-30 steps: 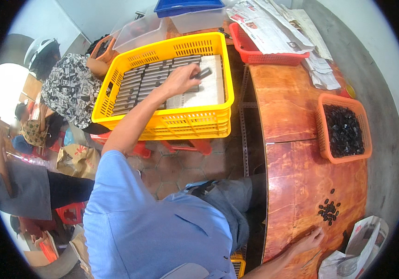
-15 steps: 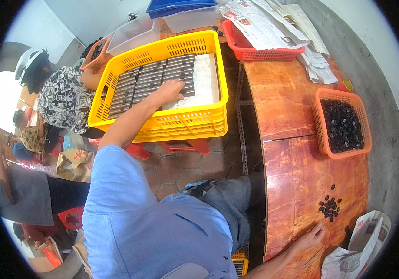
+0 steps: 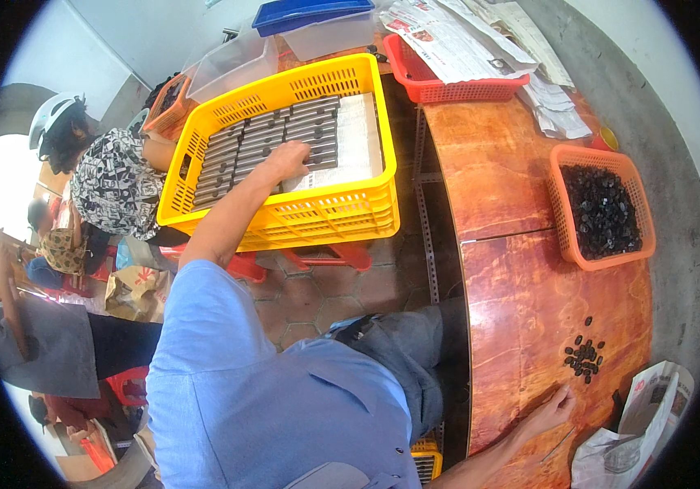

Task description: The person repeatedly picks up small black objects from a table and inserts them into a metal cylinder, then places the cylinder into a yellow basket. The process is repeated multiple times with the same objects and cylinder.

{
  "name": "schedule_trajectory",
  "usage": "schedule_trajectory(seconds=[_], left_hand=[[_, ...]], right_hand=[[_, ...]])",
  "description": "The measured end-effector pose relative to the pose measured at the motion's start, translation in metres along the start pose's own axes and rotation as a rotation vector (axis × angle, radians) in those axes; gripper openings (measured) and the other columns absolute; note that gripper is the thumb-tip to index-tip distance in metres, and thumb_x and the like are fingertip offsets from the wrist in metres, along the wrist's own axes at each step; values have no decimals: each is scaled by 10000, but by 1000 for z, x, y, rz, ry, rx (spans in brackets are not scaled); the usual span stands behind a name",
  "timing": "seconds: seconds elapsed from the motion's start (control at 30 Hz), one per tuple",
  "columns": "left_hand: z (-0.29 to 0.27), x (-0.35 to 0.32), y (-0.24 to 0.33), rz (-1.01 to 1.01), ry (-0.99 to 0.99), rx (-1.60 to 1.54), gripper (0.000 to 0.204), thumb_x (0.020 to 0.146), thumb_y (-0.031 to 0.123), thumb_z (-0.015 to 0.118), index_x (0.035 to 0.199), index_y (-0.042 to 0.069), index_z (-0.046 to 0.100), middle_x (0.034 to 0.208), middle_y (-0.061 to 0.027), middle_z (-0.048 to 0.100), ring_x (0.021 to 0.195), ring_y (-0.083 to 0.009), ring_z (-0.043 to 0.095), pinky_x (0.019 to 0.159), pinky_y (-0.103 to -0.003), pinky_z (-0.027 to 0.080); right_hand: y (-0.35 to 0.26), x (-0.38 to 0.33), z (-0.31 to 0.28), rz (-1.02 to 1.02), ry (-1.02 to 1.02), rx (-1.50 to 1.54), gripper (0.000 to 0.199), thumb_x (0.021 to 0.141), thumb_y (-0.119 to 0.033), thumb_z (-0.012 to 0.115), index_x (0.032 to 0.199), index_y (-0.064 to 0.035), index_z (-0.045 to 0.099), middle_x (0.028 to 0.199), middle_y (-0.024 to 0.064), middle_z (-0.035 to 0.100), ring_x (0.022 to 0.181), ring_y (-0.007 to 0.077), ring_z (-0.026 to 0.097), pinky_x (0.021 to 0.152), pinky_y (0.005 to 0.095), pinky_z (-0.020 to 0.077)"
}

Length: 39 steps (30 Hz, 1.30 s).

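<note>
My left hand (image 3: 288,160) reaches into the yellow plastic crate (image 3: 317,210), its fingers curled down at the near edge of the metal rods (image 3: 262,145). Those grey rods lie side by side in rows, with dark pieces on them, over a pale woven sheet (image 3: 358,134). What the left fingertips grip, if anything, is hidden. My right hand (image 3: 552,410) rests low over the wooden table, fingers pressed together; anything between them is too small to make out. Just beyond it lies a loose cluster of small black oval pieces (image 3: 584,359). A thin metal stick (image 3: 559,444) lies beside that hand.
An orange basket (image 3: 560,204) full of black pieces stands on the table (image 3: 505,301). Farther back are a red tray (image 3: 464,91) under newspapers (image 3: 456,41) and clear and blue bins (image 3: 309,10). A folded newspaper bag (image 3: 643,432) stands at the near right. Other people (image 3: 117,175) work at the left.
My left hand has shifted slightly left along the rods. My right hand's fingers have curled in a little more, and the view has moved slightly.
</note>
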<state>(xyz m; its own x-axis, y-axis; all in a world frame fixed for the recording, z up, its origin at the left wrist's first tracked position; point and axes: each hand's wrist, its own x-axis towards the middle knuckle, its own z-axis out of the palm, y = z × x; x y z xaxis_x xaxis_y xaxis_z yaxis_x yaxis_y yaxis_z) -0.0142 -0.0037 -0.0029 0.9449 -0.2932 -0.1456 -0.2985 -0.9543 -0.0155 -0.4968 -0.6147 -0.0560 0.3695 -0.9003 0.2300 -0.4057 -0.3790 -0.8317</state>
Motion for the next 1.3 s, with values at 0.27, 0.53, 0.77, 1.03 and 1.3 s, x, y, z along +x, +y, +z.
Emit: schedule_trajectory(seconds=[0.27,0.53,0.77,1.03,1.3], left_hand=[[-17,-6,28,58,7,-29,403,778,275,834,1051,9,703,1121,-204,716,1124,-397,681,936,-496,565],[13,13,19,100,51,35,403,810,245,821,1096,-11,700,1115,-222,723,1079,-413,710,919,-514,587],[5,10,14,42,-6,16,418,796,302,813,1110,40,728,1125,-198,740,1077,-391,710,903,-508,579],[-77,-23,62,87,663,-208,310,866,359,790,966,72,727,948,-122,733,881,-313,718,736,-411,557],[-32,-144,222,987,385,-311,322,907,356,721,754,101,597,736,-71,593,678,-280,631,593,-435,490]], right_hand=[[4,8,-8,74,-62,-120,348,1061,-255,624,1052,90,665,949,158,684,876,272,608,822,391,512],[38,18,0,-137,53,-86,327,1077,-236,623,985,76,664,840,110,616,786,204,546,732,355,489],[17,14,-2,-71,-26,-122,354,1069,-261,630,972,78,663,845,124,615,786,223,544,734,372,476],[-10,0,3,-100,25,-13,322,1071,-234,638,920,51,628,801,49,540,764,174,483,709,341,450],[-12,0,-2,-63,21,-27,332,1072,-247,635,942,58,637,816,54,562,771,176,498,713,342,453]])
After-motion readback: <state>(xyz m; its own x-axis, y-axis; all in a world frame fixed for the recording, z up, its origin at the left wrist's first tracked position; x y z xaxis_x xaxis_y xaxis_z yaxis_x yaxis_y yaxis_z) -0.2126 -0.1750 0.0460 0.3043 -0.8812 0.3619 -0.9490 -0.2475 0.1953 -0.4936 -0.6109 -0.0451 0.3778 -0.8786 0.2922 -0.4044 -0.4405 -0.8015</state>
